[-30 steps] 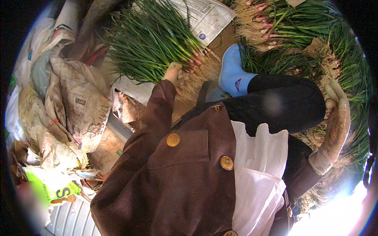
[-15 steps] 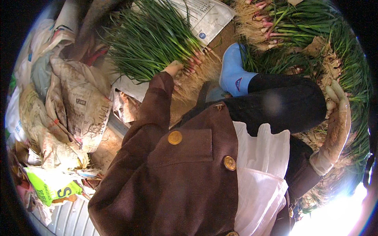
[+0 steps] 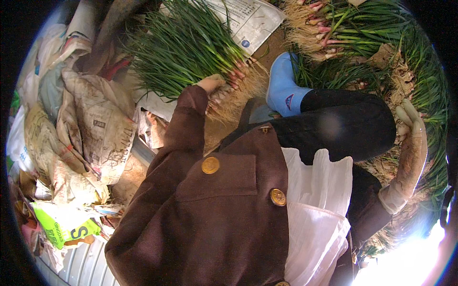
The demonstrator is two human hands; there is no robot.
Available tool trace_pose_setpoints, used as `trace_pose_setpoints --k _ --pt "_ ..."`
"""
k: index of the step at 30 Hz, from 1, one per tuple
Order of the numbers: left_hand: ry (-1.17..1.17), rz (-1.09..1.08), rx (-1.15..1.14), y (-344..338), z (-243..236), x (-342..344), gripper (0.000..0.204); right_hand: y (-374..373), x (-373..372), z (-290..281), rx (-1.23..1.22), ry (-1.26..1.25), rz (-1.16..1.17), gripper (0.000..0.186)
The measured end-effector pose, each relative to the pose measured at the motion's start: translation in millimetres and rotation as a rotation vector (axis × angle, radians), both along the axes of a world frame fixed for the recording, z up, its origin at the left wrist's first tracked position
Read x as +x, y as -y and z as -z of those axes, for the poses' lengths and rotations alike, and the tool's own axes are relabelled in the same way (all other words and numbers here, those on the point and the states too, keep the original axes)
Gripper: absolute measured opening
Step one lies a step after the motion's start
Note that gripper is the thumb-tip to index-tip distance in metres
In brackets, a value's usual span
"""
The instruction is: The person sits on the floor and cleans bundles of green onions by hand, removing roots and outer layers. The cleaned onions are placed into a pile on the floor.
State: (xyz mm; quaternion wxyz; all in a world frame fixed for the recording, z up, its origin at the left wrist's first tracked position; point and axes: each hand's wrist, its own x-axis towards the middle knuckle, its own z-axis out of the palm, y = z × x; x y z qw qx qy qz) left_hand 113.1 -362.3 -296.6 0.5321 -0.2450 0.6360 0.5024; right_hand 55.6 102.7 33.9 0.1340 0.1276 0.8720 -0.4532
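Note:
A thick bunch of green garlic (image 3: pixel 191 52), with long green leaves, pinkish bulbs and pale stringy roots, lies beyond my left arm. At its bulb end, my left hand (image 3: pixel 212 84) is closed on some of the stems; the fingertips are partly hidden among them. My right hand (image 3: pixel 411 131), in a pale, soiled glove, is at the far right beside a heap of green garlic (image 3: pixel 429 90). Its fingers are stretched out, and I see nothing held in them. More garlic plants (image 3: pixel 329 38) lie with bulbs and roots showing at the upper right.
A blue boot (image 3: pixel 285 86) and a black-clad leg (image 3: pixel 334 124) lie between the two garlic piles. Crumpled, dirty sacks (image 3: pixel 95 119) fill the left side. A printed white sheet (image 3: pixel 253 21) lies under the bunch, and a bright green bag (image 3: pixel 62 224) sits at the lower left.
My left hand has shifted slightly to the right along the bulb end, and pale bulbs now show below it. My right hand has moved slightly down.

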Motion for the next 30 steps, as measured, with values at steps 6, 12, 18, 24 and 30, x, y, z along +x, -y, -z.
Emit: trace_pose_setpoints --k 6,12,18,24,30 --pt "-0.144 -0.766 0.442 1.2 -69.4 30.5 0.012 -1.0 -2.8 -2.5 -0.003 0.016 0.015 0.059" --pt "-0.389 -0.726 -0.058 6.9 -27.1 94.5 0.005 1.3 -1.9 3.7 -0.092 0.001 0.045 0.058" --pt "-0.398 -0.265 -0.476 -15.9 -1.7 78.0 0.019 5.1 3.6 -1.9 0.052 -0.040 -0.031 0.055" --pt "-0.462 -0.297 -0.503 33.9 89.2 131.9 0.025 3.9 8.8 1.6 -0.004 -0.023 0.008 0.055" --pt "-0.118 -0.960 -0.466 -2.4 43.1 129.8 0.023 4.2 6.0 5.1 0.026 -0.004 0.041 0.054"
